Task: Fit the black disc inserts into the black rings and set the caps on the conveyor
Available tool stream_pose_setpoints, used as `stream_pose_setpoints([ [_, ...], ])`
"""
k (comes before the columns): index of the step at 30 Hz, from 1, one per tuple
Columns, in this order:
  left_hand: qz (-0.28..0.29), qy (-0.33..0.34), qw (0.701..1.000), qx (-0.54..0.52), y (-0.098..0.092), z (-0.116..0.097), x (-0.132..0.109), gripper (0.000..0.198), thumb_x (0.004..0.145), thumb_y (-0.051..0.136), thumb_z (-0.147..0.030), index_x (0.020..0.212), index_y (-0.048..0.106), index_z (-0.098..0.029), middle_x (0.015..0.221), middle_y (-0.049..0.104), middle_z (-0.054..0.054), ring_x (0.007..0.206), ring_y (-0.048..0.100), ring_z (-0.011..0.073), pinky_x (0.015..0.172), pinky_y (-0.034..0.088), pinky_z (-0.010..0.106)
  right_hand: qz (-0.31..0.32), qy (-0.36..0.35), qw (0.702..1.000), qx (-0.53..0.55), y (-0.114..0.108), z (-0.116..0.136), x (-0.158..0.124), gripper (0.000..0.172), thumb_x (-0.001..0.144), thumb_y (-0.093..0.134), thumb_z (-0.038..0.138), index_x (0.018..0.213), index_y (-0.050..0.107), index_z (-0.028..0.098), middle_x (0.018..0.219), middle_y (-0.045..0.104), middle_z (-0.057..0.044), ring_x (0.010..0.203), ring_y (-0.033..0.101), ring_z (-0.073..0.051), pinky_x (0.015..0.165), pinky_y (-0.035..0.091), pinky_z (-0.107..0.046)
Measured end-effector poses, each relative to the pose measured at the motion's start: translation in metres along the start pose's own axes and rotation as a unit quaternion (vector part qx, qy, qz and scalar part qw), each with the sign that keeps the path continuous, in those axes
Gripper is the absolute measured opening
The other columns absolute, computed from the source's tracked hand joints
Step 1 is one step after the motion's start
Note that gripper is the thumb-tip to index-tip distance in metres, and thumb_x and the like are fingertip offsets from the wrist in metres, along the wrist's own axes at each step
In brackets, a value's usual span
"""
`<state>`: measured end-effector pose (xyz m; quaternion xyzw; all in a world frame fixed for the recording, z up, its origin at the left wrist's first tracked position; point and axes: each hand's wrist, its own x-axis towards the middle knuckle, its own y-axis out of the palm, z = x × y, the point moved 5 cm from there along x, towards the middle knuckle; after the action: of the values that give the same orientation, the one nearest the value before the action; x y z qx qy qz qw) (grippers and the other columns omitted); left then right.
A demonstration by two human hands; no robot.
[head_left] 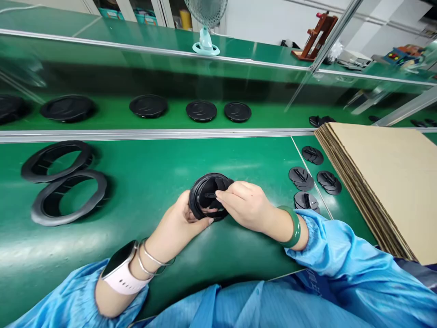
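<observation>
"See that black housing [197, 197] at the bench? Where's it sitting?"

"Not sitting at all. It's up on edge, tilted, held low over the green belt [143, 159] between both hands."

"How are the fingers?"

"The left hand [179, 214] cups the rim from underneath, its fingers curled round and gripping. The right hand [244, 205] comes in from the side, with its fingertips [218, 195] pressed on a black flap [221, 183] inside. They look closed on it, though I can't tell how firmly from here."

"What's the step in hand?"

"As far as I can judge, it's handwork on that flap, with the left hand steadying the housing."

"What's around them?"

"Two wide black rings [38, 210] lie to the left. Slotted black discs [301, 178] sit to the right, beside a stack of cardboard sheets [382, 182]. Round black lids [148, 105] line the far belt."
</observation>
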<state>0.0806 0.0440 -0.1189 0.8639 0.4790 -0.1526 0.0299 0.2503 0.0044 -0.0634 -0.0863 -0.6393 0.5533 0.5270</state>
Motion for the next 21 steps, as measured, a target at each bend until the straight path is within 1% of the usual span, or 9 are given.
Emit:
stream_pose_setpoints([
  [2, -0.007, -0.011, 1.0, -0.001, -0.0002, -0.0003, -0.0001, 0.069, 0.066, 0.085, -0.039, 0.122, 0.049, -0.019, 0.113, 0.071, 0.007, 0.102, 0.071, 0.0287, 0.09, 0.059, 0.047, 0.007, 0.0, 1.0, 0.0, 0.0005, 0.001, -0.0003, 0.018, 0.099, 0.051, 0.014, 0.103, 0.068, 0.012, 0.08, 0.064, -0.005, 0.073, 0.057, -0.016, 0.067, 0.048, -0.028],
  [4, -0.016, -0.017, 1.0, -0.001, -0.0006, -0.0005, 0.0, 0.069, 0.066, 0.085, -0.038, 0.121, 0.049, -0.019, 0.111, 0.071, 0.007, 0.1, 0.071, 0.0281, 0.089, 0.059, 0.046, 0.015, 0.004, 1.0, 0.002, 0.0025, 0.0019, -0.0006, 0.019, 0.1, 0.05, 0.017, 0.101, 0.068, 0.014, 0.08, 0.064, -0.004, 0.072, 0.057, -0.015, 0.066, 0.048, -0.027],
  [7, -0.028, -0.022, 0.999, 0.002, -0.0012, -0.0005, -0.0002, 0.069, 0.064, 0.086, -0.037, 0.12, 0.049, -0.019, 0.108, 0.072, 0.006, 0.097, 0.072, 0.0273, 0.087, 0.06, 0.045, 0.011, -0.001, 1.0, 0.002, 0.0038, 0.0032, -0.0011, 0.019, 0.101, 0.049, 0.017, 0.1, 0.068, 0.016, 0.08, 0.064, -0.004, 0.07, 0.056, -0.014, 0.063, 0.047, -0.026],
  [10, -0.029, -0.019, 0.999, 0.005, -0.001, -0.0014, -0.0011, 0.069, 0.065, 0.085, -0.036, 0.121, 0.049, -0.018, 0.109, 0.071, 0.006, 0.096, 0.072, 0.0266, 0.085, 0.061, 0.044, 0.01, -0.025, 1.0, -0.007, 0.003, 0.0048, -0.0013, 0.021, 0.101, 0.047, 0.014, 0.105, 0.067, 0.013, 0.081, 0.064, -0.005, 0.071, 0.056, -0.015, 0.063, 0.047, -0.028],
  [13, -0.032, -0.018, 0.999, 0.02, -0.0018, -0.0027, -0.0025, 0.067, 0.066, 0.084, -0.036, 0.12, 0.05, -0.019, 0.107, 0.072, 0.006, 0.094, 0.072, 0.0263, 0.082, 0.061, 0.042, 0.029, -0.041, 0.998, -0.023, 0.0031, 0.006, -0.0012, 0.024, 0.102, 0.043, 0.014, 0.109, 0.066, 0.013, 0.082, 0.064, -0.005, 0.072, 0.055, -0.016, 0.064, 0.047, -0.029],
  [15, -0.034, -0.02, 0.999, 0.028, -0.0022, -0.0028, -0.0032, 0.066, 0.066, 0.084, -0.036, 0.12, 0.05, -0.019, 0.105, 0.072, 0.005, 0.092, 0.072, 0.0263, 0.081, 0.062, 0.042, 0.042, -0.039, 0.998, -0.021, 0.0039, 0.0061, -0.0006, 0.023, 0.102, 0.043, 0.014, 0.104, 0.066, 0.014, 0.081, 0.062, -0.005, 0.071, 0.053, -0.016, 0.063, 0.046, -0.03],
  [18, -0.032, -0.017, 0.999, 0.037, -0.0017, -0.0024, -0.0038, 0.065, 0.066, 0.083, -0.036, 0.119, 0.049, -0.02, 0.104, 0.072, 0.005, 0.091, 0.072, 0.0259, 0.078, 0.062, 0.04, 0.054, -0.026, 0.998, -0.008, 0.0045, 0.0055, 0.0012, 0.021, 0.1, 0.046, 0.013, 0.092, 0.065, 0.016, 0.077, 0.058, -0.004, 0.068, 0.05, -0.017, 0.061, 0.043, -0.03],
  [21, -0.032, -0.008, 0.998, 0.056, -0.0007, -0.0024, -0.0041, 0.063, 0.067, 0.082, -0.036, 0.119, 0.05, -0.02, 0.104, 0.072, 0.005, 0.09, 0.072, 0.0256, 0.075, 0.061, 0.039, 0.073, -0.003, 0.997, 0.017, 0.0047, 0.0036, 0.0038, 0.021, 0.1, 0.046, 0.014, 0.09, 0.065, 0.017, 0.08, 0.059, -0.005, 0.071, 0.051, -0.017, 0.064, 0.046, -0.03],
])
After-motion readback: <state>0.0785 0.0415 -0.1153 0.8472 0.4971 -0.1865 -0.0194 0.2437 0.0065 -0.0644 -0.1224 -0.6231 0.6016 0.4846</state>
